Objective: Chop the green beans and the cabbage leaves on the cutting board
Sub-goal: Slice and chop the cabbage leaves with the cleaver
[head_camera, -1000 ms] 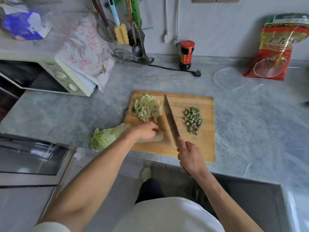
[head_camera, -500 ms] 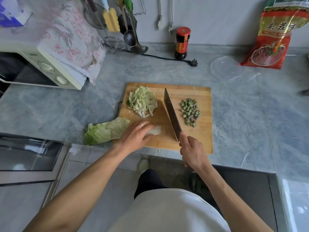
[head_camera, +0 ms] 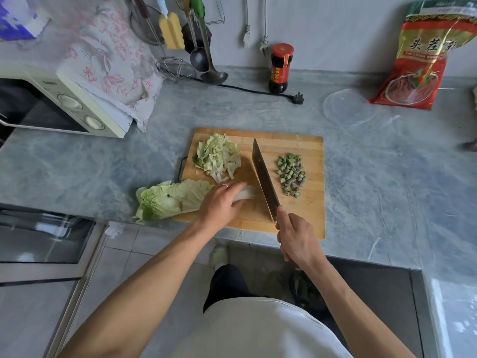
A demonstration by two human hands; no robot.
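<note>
Uncurled since earlier, left grip (head_camera: pixel 219 202) lies flat on cabbage leaves (head_camera: pixel 175 198); right grip (head_camera: pixel 296 240) clasps cleaver (head_camera: pixel 264 179).

- The red and gold bag (head_camera: pixel 423 58) that leans on the wall at the back right has big white Chinese signs on it. The first two read 头 and 茬. The third one is cut off by a fold, so it cannot be read.
- Under those signs is a thin line of small print, too tiny to read.
- The dark bottle (head_camera: pixel 281 68) with the red cap has a red label. Yellow marks on it look like "0000", but they are blurry.
</note>
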